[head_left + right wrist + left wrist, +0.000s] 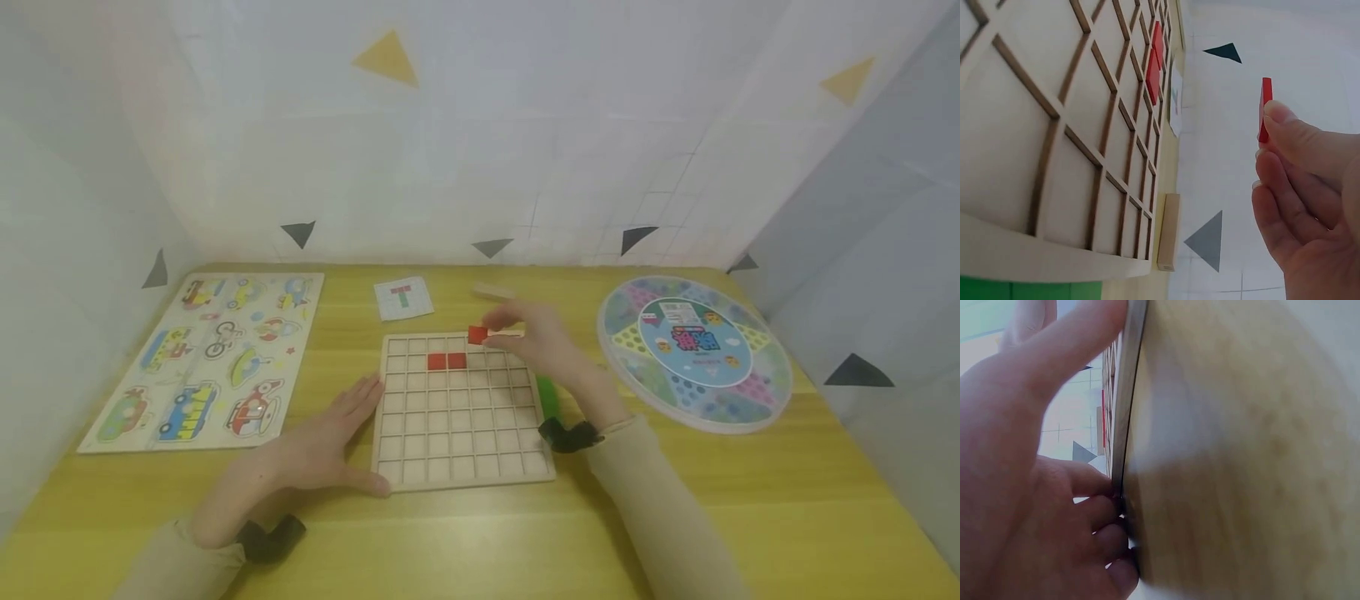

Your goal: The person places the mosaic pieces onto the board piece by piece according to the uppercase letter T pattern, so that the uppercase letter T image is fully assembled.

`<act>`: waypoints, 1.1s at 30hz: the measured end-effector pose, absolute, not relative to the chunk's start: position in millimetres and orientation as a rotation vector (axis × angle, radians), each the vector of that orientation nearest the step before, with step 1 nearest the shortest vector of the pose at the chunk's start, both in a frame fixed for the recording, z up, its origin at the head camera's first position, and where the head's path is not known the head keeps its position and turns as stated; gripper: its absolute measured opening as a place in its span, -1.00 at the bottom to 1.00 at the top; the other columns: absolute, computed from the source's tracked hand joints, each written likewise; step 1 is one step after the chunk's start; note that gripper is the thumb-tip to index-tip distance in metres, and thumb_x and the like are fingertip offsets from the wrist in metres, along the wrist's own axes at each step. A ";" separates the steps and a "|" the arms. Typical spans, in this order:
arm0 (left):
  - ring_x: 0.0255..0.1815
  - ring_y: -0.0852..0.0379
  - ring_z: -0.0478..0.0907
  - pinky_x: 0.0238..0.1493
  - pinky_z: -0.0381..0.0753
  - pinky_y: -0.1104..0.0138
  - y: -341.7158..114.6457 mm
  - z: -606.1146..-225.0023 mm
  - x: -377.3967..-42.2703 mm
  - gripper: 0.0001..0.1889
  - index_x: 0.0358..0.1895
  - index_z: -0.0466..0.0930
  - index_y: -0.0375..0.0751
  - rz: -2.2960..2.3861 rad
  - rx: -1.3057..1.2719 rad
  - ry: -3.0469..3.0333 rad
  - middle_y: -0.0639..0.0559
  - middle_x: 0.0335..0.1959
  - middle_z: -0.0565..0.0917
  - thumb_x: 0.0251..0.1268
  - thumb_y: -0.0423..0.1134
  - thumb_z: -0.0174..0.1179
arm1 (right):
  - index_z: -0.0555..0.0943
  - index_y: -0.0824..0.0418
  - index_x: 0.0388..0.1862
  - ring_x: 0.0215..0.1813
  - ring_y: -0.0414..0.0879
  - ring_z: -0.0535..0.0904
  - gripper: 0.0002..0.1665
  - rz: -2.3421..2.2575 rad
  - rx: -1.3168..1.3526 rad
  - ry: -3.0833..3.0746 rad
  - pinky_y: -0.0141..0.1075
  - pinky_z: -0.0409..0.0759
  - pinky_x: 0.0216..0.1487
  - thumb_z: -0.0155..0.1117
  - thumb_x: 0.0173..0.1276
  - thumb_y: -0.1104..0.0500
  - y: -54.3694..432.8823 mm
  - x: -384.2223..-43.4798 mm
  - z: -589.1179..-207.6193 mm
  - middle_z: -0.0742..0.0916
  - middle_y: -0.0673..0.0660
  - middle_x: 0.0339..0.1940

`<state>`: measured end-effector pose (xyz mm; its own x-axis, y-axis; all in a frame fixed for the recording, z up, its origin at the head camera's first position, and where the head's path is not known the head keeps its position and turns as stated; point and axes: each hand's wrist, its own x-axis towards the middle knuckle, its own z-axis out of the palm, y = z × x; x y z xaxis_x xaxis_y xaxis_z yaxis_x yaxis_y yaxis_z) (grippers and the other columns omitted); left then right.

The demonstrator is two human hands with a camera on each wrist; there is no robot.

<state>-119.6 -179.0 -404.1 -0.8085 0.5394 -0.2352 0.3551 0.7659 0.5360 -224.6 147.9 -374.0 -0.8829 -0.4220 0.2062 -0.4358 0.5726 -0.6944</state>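
Observation:
My right hand (536,337) pinches a red square tile (477,335) between thumb and fingers, over the far part of a wooden grid board (457,421). The right wrist view shows this tile edge-on, raised off the board. Two more red tiles (447,361) lie side by side in cells of the second row from the far edge. My left hand (318,446) rests along the board's left side, thumb at the near left corner and fingers stretched toward the far end. In the left wrist view its fingertips (1124,575) touch the board's edge.
A paper card (404,298) with a red and green T stands behind the board, near a small wooden strip (493,291). Green pieces (549,400) lie along the board's right side. A vehicle puzzle (217,358) is on the left, a round patterned box (693,354) on the right.

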 end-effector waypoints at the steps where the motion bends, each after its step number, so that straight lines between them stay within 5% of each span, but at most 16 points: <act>1: 0.63 -0.30 -0.28 0.55 -0.08 -0.19 -178.9 -404.3 -119.8 0.42 0.62 -0.27 -0.25 0.674 0.684 2.584 -0.22 0.65 -0.28 -0.13 0.48 0.36 | 0.72 0.19 -0.03 0.01 -0.06 0.67 -0.69 1.222 0.767 -2.770 -0.13 0.66 0.10 0.49 0.26 0.16 147.1 -224.8 -374.7 0.79 0.04 -0.09; 33: 0.63 -0.30 -0.27 0.55 -0.06 -0.19 -178.7 -406.1 -121.1 0.44 0.63 -0.28 -0.24 0.666 0.696 2.596 -0.20 0.66 -0.29 -0.16 0.51 0.34 | 0.71 0.16 -0.04 0.00 -0.06 0.64 -0.71 1.294 0.718 -2.858 -0.13 0.64 0.08 0.47 0.27 0.15 135.2 -224.2 -392.9 0.77 0.03 -0.11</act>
